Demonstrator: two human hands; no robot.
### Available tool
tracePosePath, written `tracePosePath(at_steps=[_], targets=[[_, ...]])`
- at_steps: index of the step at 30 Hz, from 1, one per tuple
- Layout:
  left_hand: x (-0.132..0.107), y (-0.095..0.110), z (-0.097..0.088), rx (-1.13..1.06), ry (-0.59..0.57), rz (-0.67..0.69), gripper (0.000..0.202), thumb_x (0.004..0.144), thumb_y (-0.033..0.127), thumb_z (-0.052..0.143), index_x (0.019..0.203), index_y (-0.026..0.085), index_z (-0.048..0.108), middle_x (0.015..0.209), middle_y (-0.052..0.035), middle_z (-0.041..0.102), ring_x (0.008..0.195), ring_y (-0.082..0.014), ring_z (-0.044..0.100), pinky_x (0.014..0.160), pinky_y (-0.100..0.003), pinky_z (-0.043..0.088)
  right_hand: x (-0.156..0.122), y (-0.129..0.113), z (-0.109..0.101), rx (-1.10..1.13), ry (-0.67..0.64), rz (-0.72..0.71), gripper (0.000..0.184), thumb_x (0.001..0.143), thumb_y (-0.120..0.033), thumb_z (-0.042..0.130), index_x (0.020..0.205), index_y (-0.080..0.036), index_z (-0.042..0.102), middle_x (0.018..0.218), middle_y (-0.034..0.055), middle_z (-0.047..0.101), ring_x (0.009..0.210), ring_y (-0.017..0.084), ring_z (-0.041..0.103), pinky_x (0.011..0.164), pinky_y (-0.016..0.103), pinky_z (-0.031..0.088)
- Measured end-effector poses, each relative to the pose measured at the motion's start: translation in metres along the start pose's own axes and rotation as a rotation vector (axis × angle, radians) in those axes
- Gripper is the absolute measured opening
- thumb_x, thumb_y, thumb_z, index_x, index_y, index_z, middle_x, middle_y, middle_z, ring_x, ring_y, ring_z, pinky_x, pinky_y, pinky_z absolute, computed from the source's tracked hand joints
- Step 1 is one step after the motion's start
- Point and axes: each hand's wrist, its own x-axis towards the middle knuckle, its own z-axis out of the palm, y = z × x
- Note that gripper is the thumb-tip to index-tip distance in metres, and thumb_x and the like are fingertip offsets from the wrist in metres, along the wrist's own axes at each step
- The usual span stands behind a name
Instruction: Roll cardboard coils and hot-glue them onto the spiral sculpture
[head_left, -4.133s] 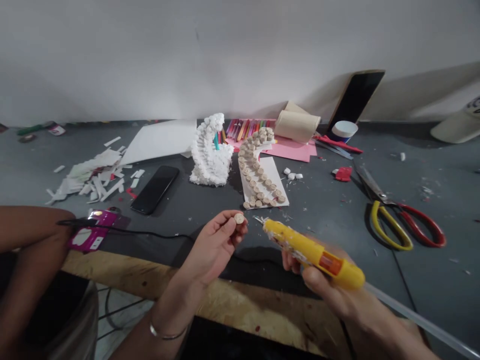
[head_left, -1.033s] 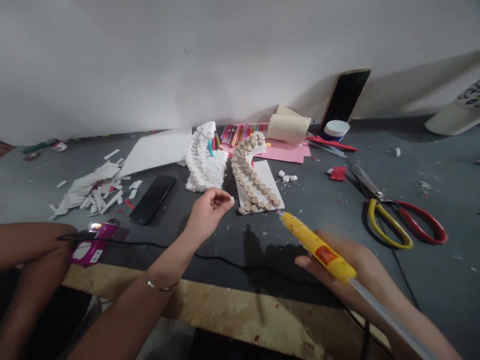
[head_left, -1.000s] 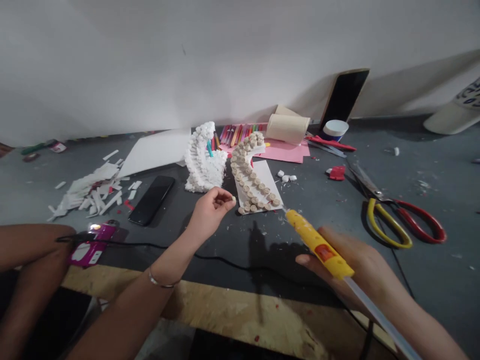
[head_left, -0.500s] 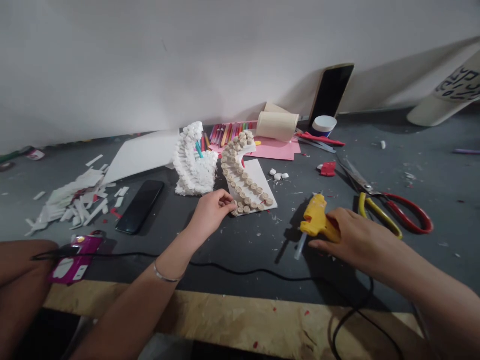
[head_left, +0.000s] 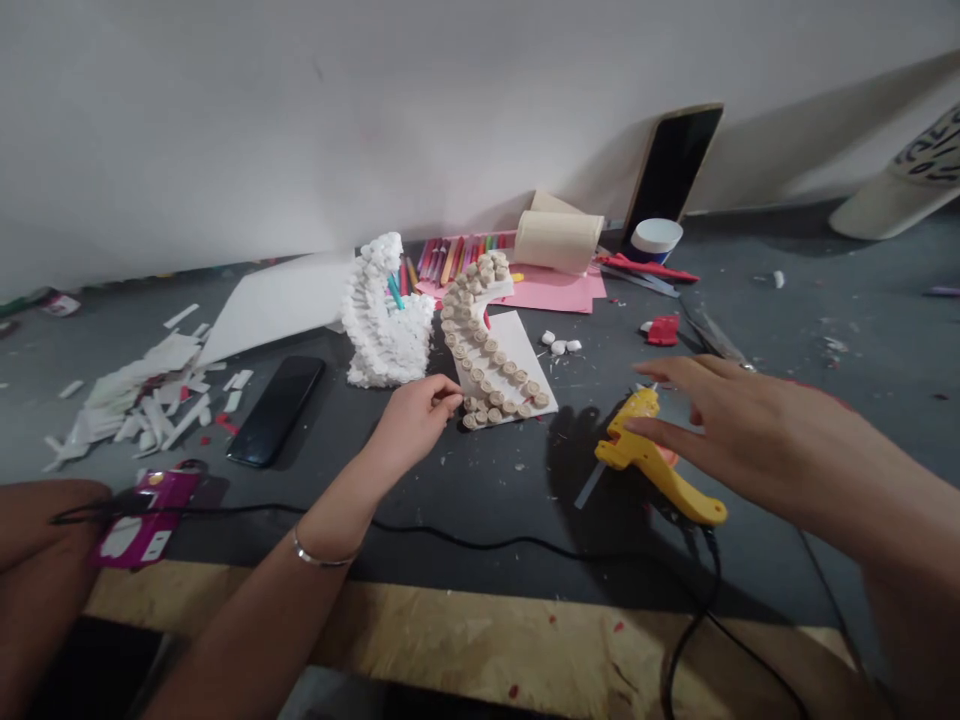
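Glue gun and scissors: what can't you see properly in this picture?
All in the head view:
The left hand hides whether its fingers pinch one of the wooden discs.
The right hand hides the handles of the scissors.
The right hand's fingers cover part of the glue gun.
The right edge cuts off the pale cap and its lettering.

This is a craft workspace, though whether it sits in a home or a studio cannot be told. A dark-topped bench point(head_left: 787, 570) with a plywood edge point(head_left: 465, 640) stands against a plain white wall point(head_left: 375, 120), strewn with a hot glue gun point(head_left: 645, 462), scissors point(head_left: 712, 338), coloured markers point(head_left: 465, 258), pink paper point(head_left: 551, 292) and white paper scraps point(head_left: 142, 400).
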Motion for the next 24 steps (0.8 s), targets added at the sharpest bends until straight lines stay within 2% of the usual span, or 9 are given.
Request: tracePosePath(at_steps=[4,9,19,24], targets=[[0.005,0.000,0.000,0.006,-0.028,-0.001,0.021,0.083,0.023,0.056,0.097,0.019,0.071,0.086,-0.0053,0.073,0.069,-0.0159,0.062,0.068,-0.031,0.047,0.013,-0.018,-0.003,0.037,-0.068,-0.001,0.050,0.087,-0.057,0.050,0.124,-0.023,0.057,0.115,0.0061,0.068,0.084,0.029,0.069,0.069,0.043,0.054],[0.010,0.005,0.000,0.001,-0.053,-0.003,0.013,0.081,0.024,0.059,0.084,0.018,0.070,0.084,-0.0046,0.073,0.077,-0.0174,0.064,0.073,-0.030,0.046,0.017,-0.025,-0.007,0.073,-0.075,-0.013,0.049,0.088,-0.054,0.052,0.125,-0.023,0.057,0.118,0.0048,0.066,0.088,0.028,0.069,0.071,0.042,0.053],[0.016,0.001,-0.007,0.089,-0.088,-0.033,0.014,0.077,0.032,0.063,0.070,0.019,0.064,0.067,-0.0022,0.066,0.061,-0.0150,0.056,0.057,-0.027,0.039,0.019,-0.023,-0.011,0.094,-0.086,-0.007,0.044,0.088,-0.050,0.054,0.123,-0.022,0.059,0.120,0.0070,0.066,0.089,0.027,0.068,0.070,0.040,0.051],[0.021,0.006,-0.008,0.186,-0.151,-0.039,0.019,0.077,0.035,0.063,0.065,0.020,0.060,0.064,-0.0023,0.063,0.057,-0.0151,0.054,0.051,-0.027,0.035,0.020,-0.025,-0.014,0.085,-0.090,-0.003,0.044,0.088,-0.048,0.054,0.123,-0.022,0.059,0.122,0.0071,0.065,0.091,0.028,0.068,0.070,0.040,0.051]])
